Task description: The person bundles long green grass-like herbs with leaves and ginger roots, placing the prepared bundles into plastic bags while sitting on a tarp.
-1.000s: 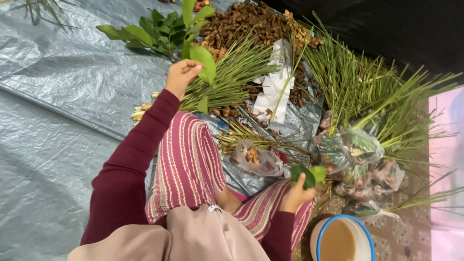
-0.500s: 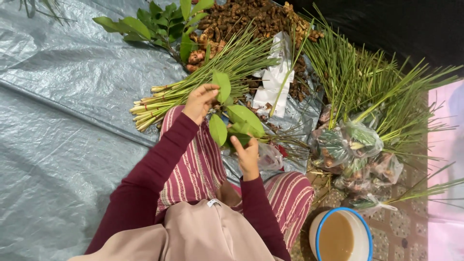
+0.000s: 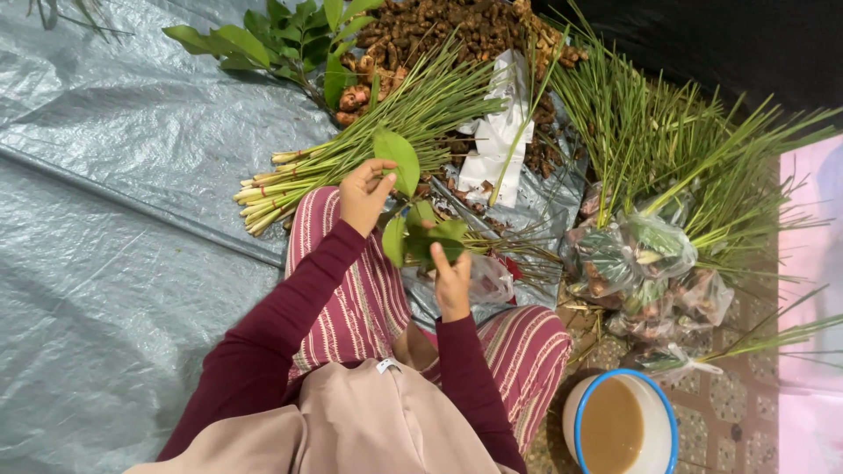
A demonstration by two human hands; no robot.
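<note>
My left hand (image 3: pixel 364 197) pinches a single broad green leaf (image 3: pixel 398 161) by its base, holding it up above my striped lap (image 3: pixel 351 298). My right hand (image 3: pixel 451 281) grips a small bunch of green leaves (image 3: pixel 423 240) just to the right of it. The two hands are close together, the single leaf nearly touching the bunch. A bundle of lemongrass stalks (image 3: pixel 351 154) lies just beyond my hands.
A leafy branch (image 3: pixel 281 39) and a heap of brown roots (image 3: pixel 439 35) lie at the top on the grey tarp (image 3: pixel 114 175). More long green stalks (image 3: pixel 667 140) and filled clear bags (image 3: pixel 641 263) sit to the right. A blue-rimmed bowl (image 3: pixel 619 421) of brownish liquid stands bottom right.
My left hand came back from the lemongrass with one leaf. My right hand rose from my lap with its leaves, and both hands have met in front of me.
</note>
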